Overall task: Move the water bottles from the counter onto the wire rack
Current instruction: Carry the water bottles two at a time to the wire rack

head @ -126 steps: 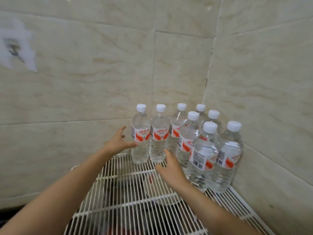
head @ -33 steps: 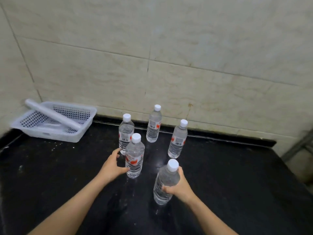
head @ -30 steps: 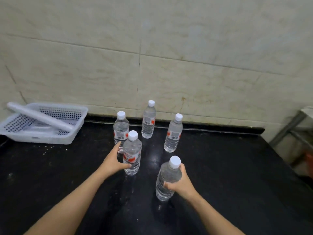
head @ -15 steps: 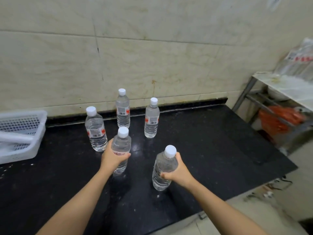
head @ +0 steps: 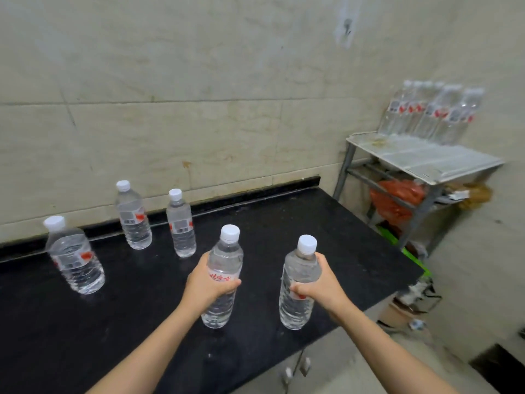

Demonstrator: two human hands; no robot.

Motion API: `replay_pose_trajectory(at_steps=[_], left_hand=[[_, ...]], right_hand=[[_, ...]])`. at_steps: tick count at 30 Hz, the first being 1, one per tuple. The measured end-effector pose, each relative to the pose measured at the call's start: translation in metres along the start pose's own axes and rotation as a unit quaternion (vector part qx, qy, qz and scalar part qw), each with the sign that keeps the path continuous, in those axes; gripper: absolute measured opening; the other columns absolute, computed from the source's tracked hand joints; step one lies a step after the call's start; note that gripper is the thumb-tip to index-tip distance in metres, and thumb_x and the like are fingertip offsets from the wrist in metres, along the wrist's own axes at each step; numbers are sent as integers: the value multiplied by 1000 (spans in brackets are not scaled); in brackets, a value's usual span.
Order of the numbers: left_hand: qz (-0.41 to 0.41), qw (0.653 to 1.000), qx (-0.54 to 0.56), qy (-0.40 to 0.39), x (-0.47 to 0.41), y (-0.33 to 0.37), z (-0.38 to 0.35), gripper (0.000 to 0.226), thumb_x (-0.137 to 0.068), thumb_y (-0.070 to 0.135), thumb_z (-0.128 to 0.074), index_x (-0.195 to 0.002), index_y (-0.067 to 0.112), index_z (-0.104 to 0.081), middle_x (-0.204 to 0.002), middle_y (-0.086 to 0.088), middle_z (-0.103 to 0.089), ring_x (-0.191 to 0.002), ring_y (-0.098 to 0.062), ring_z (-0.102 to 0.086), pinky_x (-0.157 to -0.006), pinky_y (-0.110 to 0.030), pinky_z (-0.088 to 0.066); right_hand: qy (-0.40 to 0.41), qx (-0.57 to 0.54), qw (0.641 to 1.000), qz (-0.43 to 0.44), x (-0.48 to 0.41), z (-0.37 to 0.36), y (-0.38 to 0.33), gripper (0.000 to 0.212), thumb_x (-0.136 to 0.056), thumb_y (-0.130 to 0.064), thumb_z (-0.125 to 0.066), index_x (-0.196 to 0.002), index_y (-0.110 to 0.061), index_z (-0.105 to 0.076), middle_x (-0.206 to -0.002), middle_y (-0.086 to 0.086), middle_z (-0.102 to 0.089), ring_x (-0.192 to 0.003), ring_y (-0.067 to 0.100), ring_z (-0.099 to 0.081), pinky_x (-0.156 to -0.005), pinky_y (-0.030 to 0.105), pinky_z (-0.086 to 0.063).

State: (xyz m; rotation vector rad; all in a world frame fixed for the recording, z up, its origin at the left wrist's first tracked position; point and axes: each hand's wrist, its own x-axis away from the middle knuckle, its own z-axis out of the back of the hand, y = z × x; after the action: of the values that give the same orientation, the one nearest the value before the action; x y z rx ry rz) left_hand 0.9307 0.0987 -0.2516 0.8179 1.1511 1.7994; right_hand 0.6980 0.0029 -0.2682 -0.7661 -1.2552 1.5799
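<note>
My left hand [head: 206, 284] grips a clear water bottle [head: 224, 260] with a white cap and a red and white label, held upright above the black counter [head: 284, 223]. My right hand [head: 321, 285] grips a second such bottle [head: 298, 302], also upright and lifted. Three more bottles stand on the counter: one at the left [head: 74, 257], two near the wall [head: 133, 216] [head: 180, 224]. The wire rack [head: 426, 160] stands at the right with several bottles [head: 431, 115] in its back corner.
A tiled wall runs behind the counter and turns at the rack. Under the rack's top shelf lie an orange bag [head: 397, 197] and other clutter on lower bars. A cardboard box [head: 400, 314] and cables sit on the floor between counter and rack.
Both hands have lifted their bottles off the counter and carried them rightward. My view has swung right, so the white basket is gone and the rack with its bottles shows.
</note>
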Motion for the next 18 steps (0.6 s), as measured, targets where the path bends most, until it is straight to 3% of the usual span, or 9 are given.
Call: replay_pose_trajectory(at_steps=[4, 8, 13, 18], left_hand=[[-21, 998, 9, -51, 4, 43, -78, 76, -37, 38, -77, -107, 23, -55, -104, -2, -69, -98, -23, -65, -92, -45, -50], [-54, 991, 44, -113, 12, 87, -154, 75, -34, 38, -76, -105, 21, -59, -102, -4, -71, -94, -22, -67, -90, -47, -52], [-95, 978, 44, -178, 16, 140, -232, 84, -31, 42, -76, -110, 19, -57, -103, -4, -69, -95, -22, -66, -90, -45, -52], [-152, 959, 59, -234, 7, 193, -291, 84, -30, 43, -75, -109, 18, -59, -100, -2, -70, -92, -18, -67, -82, -35, -52]], right_hand=[[48, 9, 998, 30, 31, 93, 4, 71, -47, -19, -72, -113, -18, -46, -98, 0, -60, -87, 10, -62, -72, 18, -48], [97, 1, 995, 33, 63, 177, 8, 64, -42, -23, -70, -101, -29, -48, -92, -3, -61, -69, -7, -60, -65, 10, -47], [177, -25, 983, 30, 95, 255, 12, 67, -36, -28, -69, -101, -25, -52, -95, 1, -63, -78, 1, -62, -74, 17, -51], [216, -41, 974, 48, 104, 324, 3, 62, -39, -20, -72, -98, -22, -54, -89, -3, -64, -73, -4, -63, -67, 13, -51]])
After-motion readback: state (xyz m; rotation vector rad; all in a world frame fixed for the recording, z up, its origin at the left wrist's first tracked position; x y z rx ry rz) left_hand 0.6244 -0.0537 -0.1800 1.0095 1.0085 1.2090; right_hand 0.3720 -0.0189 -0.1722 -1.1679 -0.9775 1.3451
